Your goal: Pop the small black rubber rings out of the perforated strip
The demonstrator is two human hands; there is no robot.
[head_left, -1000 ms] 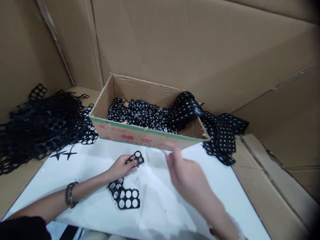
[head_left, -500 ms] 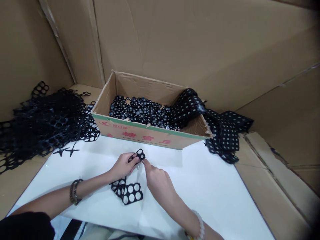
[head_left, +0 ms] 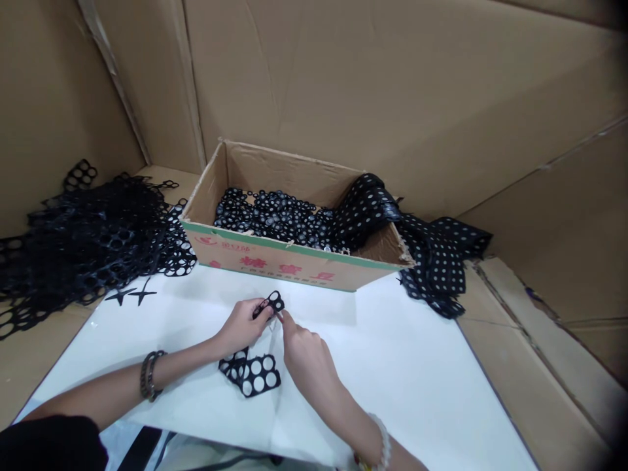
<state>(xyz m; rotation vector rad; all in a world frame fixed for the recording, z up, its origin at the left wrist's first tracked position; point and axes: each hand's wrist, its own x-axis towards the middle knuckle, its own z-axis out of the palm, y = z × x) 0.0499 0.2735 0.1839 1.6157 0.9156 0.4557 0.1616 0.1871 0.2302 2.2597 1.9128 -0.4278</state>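
My left hand (head_left: 248, 322) is closed on a small black perforated sheet (head_left: 275, 301), with its thumb over the near side. Round holes show at the end that sticks out past the fingers. My right hand (head_left: 305, 347) is curled, its index fingertip at the lower right edge of that sheet. Anything inside its grip is too small to make out. Beneath my left wrist lies a black lattice scrap (head_left: 260, 375) with large round holes, on the white tabletop (head_left: 387, 353).
Behind the hands stands an open cardboard box (head_left: 294, 261) holding many small black rings (head_left: 275, 212). Black sheets with pale dots (head_left: 436, 261) drape over its right end. A heap of black lattice waste (head_left: 93, 242) lies left, near two star-shaped scraps (head_left: 142, 296). Cardboard walls (head_left: 367, 85) surround the table.
My right hand has shifted very slightly left at the sheet's edge. My left hand keeps its hold, and the view has moved a little.
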